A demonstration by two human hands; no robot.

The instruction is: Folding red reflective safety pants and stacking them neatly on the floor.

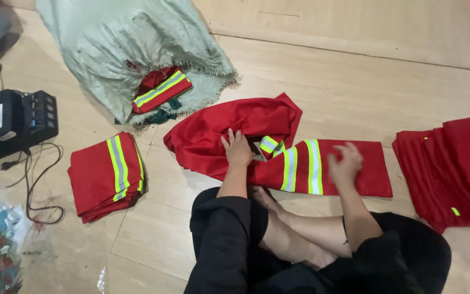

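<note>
Crossed bare legs in black shorts (pixel 300 239) nearest. Left hand (pixel 237 149) flat, fingers spread, pressing red cloth garment with yellow-silver reflective bands (pixel 300 166), half flattened on pale wood-plank floor (pixel 354 81); right hand (pixel 345 162) blurred, grip impossible to tell. Folded red stacks left (pixel 104 177) and right (pixel 452 169); more inside pale green woven sack (pixel 131 49).

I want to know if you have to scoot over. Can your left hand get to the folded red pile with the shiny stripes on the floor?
Probably yes. The left hand rests on the red garment, and only bare floor lies between it and the folded pile on its own side. It might take a lean.
</note>
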